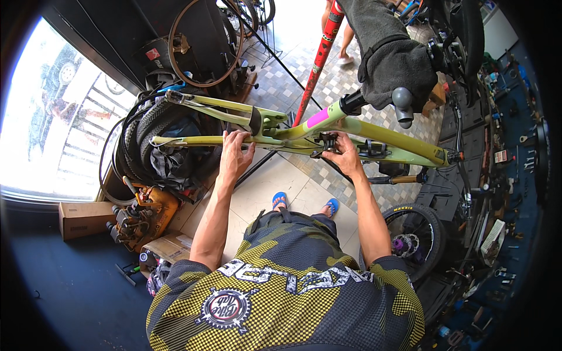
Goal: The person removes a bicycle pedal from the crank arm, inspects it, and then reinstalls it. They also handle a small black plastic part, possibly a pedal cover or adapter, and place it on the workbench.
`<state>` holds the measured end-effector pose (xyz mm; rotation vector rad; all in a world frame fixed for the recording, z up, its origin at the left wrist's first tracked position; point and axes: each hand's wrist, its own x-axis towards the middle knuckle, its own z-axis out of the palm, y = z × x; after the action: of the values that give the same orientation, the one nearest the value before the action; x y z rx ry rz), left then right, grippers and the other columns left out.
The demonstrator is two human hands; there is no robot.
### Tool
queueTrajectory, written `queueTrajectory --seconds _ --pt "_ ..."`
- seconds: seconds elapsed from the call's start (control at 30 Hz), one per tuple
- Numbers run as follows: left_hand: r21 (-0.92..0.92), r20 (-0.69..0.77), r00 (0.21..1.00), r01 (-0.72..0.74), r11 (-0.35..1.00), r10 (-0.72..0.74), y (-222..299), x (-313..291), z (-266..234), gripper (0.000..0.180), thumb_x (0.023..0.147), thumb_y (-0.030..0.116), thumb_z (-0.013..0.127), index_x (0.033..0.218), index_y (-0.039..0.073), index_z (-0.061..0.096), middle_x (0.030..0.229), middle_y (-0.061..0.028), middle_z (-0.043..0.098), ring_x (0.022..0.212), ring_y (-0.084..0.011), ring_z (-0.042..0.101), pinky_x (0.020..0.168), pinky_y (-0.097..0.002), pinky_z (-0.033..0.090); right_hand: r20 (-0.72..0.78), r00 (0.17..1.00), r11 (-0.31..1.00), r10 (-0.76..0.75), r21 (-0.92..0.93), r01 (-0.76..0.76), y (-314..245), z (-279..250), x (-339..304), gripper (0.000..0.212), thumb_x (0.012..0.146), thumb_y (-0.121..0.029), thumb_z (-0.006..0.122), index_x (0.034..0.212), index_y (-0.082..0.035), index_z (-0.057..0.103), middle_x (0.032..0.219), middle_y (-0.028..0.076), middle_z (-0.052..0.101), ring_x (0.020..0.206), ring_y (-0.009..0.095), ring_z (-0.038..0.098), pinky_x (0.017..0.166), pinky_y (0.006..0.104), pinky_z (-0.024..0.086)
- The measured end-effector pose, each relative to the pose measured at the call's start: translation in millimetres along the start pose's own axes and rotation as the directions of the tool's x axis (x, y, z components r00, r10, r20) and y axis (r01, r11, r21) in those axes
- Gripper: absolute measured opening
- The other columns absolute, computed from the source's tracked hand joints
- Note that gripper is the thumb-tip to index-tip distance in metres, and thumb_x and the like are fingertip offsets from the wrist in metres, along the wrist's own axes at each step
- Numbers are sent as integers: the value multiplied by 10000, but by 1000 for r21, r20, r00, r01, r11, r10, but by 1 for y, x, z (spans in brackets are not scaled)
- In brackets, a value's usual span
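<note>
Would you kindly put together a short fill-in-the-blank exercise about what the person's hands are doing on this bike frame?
1. The bike frame held up in the stand is mostly yellow-green, with a patch of ____ near the clamp.
2. The left hand rests on the frame's ____ end, by the chainstay.
3. The right hand touches a ____ coloured part under the frame.
4. On the tiled floor, the person wears ____ sandals.

Missing words: pink; rear; black; blue

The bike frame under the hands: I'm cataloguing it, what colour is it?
Pale yellow-green bike frame, with a pink patch near the clamp; seen in the head view.
</note>
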<state>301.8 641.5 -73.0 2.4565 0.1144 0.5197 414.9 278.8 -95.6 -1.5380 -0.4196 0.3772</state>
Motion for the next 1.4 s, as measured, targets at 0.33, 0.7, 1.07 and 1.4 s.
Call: queueTrajectory --seconds 0.33,0.7,1.07,1.4 --pt "2 -8 1000 -11 1000 11 -1 0 1 335 899 142 779 1207 55 679 1214 -148 682 1237 -365 615 1260 -601 295 6 1000 999 10 38 -10 6 -3 0 830 859 67 831 1571 -87 432 1399 75 645 1269 175 621 1063 325 510" --pt "16 -35 999 -13 1000 13 1 -1 2 331 901 144 778 1208 60 686 1235 -153 686 1251 -366 613 1263 -590 294 -22 1000 999 13 -47 -14 10 2 10 891 835 0 870 1595 -86 414 1425 104 635 1243 214 651 1039 356 553" --pt "8 -31 999 -10 1000 10 1 -1 2 322 911 152 767 1211 65 690 1242 -162 683 1261 -369 606 1268 -586 285 -65 998 995 18 -96 -24 24 13 34 631 829 -53 889 1390 -37 600 1296 84 711 1181 200 674 1044 362 531" --pt "19 -30 999 -16 1000 17 -2 -1 4 331 908 147 768 1218 68 685 1243 -166 676 1256 -374 607 1266 -582 293 3 1000 988 -12 -152 12 25 21 48 503 820 -86 897 1271 -12 686 1200 96 759 1132 213 699 1028 360 534"
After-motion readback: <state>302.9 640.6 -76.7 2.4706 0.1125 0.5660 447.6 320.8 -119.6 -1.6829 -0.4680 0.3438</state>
